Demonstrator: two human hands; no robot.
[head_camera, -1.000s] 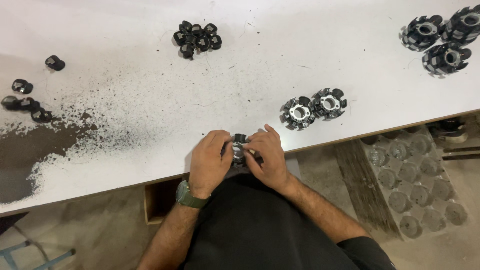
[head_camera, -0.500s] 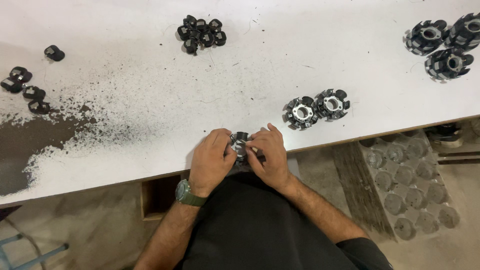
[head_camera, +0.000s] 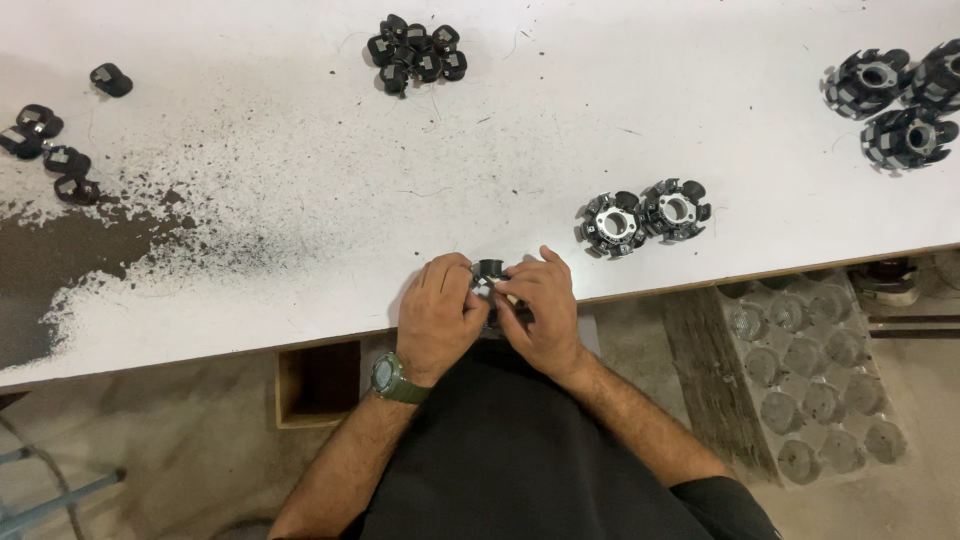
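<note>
At the near edge of the white, dust-speckled surface (head_camera: 300, 180), a small black-and-silver round part (head_camera: 489, 277) is held between both hands. The left hand (head_camera: 440, 312), with a dark green wristwatch (head_camera: 392, 380) on its wrist, is curled around the part from the left, its grip pressed onto it. The right hand (head_camera: 540, 310) is closed on the same part from the right, thumb and fingers pinching it; only the top of the part shows between the fingers.

Just beyond the right hand, two finished black rotor-like assemblies with silver hubs (head_camera: 645, 215) lie side by side, touching each other. Three more assemblies of the same kind (head_camera: 895, 100) are grouped at the far right corner. A heap of small black blocks (head_camera: 415, 50) is seen at the far middle of the surface, and a few loose black blocks (head_camera: 55, 140) are scattered at the far left, above a patch of dark grit (head_camera: 70, 250).

Below the surface on the right, a grey moulded tray with round pockets (head_camera: 815, 380) rests on the floor, beside a worn wooden plank (head_camera: 715, 380).
</note>
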